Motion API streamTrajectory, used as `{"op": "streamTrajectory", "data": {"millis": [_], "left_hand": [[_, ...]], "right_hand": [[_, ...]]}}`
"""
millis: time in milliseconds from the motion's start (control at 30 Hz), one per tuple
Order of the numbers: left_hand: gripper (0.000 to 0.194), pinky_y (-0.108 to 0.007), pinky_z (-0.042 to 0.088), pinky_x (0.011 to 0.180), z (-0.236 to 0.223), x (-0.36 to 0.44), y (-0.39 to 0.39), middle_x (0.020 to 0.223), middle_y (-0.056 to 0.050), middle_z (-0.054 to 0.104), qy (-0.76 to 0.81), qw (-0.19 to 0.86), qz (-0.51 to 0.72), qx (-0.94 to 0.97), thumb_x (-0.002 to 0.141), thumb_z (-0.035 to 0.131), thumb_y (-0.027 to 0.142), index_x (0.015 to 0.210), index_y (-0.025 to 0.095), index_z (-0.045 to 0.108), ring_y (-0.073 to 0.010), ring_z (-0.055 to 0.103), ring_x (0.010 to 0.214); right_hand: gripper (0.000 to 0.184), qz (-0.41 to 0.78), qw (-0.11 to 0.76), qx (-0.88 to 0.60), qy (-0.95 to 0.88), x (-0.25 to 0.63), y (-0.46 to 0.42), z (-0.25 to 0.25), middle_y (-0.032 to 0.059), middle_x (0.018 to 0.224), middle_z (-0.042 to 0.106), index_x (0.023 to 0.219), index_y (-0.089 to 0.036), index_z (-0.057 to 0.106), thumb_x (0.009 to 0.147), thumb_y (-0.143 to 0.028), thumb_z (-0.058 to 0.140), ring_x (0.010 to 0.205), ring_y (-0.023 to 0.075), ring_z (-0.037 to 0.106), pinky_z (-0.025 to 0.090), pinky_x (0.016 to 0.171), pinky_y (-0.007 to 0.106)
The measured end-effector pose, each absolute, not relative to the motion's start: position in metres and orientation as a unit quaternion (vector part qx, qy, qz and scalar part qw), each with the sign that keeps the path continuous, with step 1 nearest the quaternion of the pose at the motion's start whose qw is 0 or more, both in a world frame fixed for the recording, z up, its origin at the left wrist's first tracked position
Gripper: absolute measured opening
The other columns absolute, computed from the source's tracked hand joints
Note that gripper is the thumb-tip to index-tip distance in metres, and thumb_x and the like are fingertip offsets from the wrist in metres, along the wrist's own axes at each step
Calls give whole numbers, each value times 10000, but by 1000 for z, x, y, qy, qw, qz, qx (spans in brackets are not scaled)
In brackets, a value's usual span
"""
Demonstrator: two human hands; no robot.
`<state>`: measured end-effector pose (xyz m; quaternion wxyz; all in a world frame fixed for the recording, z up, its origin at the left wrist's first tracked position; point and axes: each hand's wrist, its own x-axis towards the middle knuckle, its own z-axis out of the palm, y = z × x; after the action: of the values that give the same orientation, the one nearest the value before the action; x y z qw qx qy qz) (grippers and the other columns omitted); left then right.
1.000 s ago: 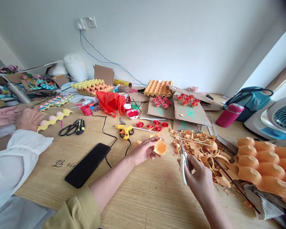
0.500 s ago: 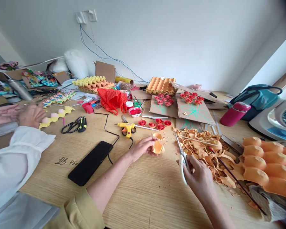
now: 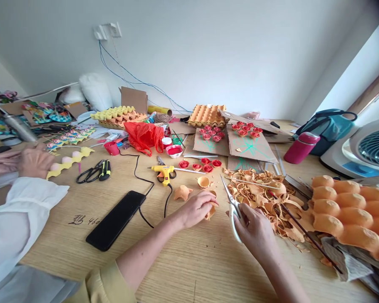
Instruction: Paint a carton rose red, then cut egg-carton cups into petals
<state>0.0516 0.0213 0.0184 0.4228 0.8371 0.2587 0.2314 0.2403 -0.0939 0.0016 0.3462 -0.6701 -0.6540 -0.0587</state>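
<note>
My left hand (image 3: 194, 210) is closed on an orange egg-carton cup (image 3: 211, 211) low over the table, its fingers hiding part of it. Another cup rim shows just behind the fingers. In my right hand (image 3: 255, 227) is a pair of white-handled scissors (image 3: 234, 206), blades together and pointing up and away. A loose cup (image 3: 204, 182) stands mouth-up beyond my left hand, and a cut cup piece (image 3: 182, 192) lies to its left. Orange carton scraps (image 3: 259, 185) are heaped beyond and to the right of the scissors.
An orange egg tray (image 3: 341, 206) lies at right, a dark-handled brush (image 3: 306, 231) beside it. Left are a glue gun (image 3: 164, 171), black phone (image 3: 115, 221) and cord. Red paper-pulp roses (image 3: 205, 164) sit ahead. Another person's hands (image 3: 34, 160) work at far left.
My left hand has come slightly nearer, and a cut piece and an upright cup now stand apart on the table beyond it. The scissors stay in my right hand. The view has shifted slightly.
</note>
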Motion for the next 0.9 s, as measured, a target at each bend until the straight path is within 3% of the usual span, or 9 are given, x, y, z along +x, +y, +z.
{"op": "streamTrajectory", "data": {"millis": [333, 467, 667, 900], "left_hand": [[278, -311, 469, 954, 16, 76, 23, 1101, -59, 718, 267, 342, 182, 882, 947, 404, 171, 1040, 192, 665, -201, 650, 1045], [299, -293, 479, 904, 20, 77, 26, 966, -38, 716, 304, 350, 197, 864, 970, 380, 201, 1074, 189, 659, -187, 657, 952], [297, -270, 453, 973, 15, 74, 26, 1130, -48, 714, 306, 386, 248, 834, 962, 387, 203, 1083, 183, 658, -177, 639, 1072], [307, -281, 459, 985, 4, 66, 30, 1125, -51, 727, 292, 421, 260, 818, 958, 406, 232, 1070, 185, 689, -186, 652, 1071]], "right_hand": [[373, -72, 353, -675, -644, 243, -93, 3, -65, 496, 445, 646, -235, 365, 929, -403, 542, 487, 114, 441, 304, 554, 243], [379, -67, 355, -675, -643, 244, -94, 3, -67, 498, 439, 647, -235, 367, 933, -415, 541, 487, 113, 430, 307, 554, 239], [382, -69, 346, -679, -644, 245, -94, 0, -64, 501, 450, 650, -235, 374, 928, -424, 556, 498, 117, 444, 311, 553, 237], [377, -64, 338, -683, -645, 247, -93, -3, -63, 499, 451, 655, -236, 401, 935, -445, 543, 489, 118, 445, 317, 544, 238]]}}
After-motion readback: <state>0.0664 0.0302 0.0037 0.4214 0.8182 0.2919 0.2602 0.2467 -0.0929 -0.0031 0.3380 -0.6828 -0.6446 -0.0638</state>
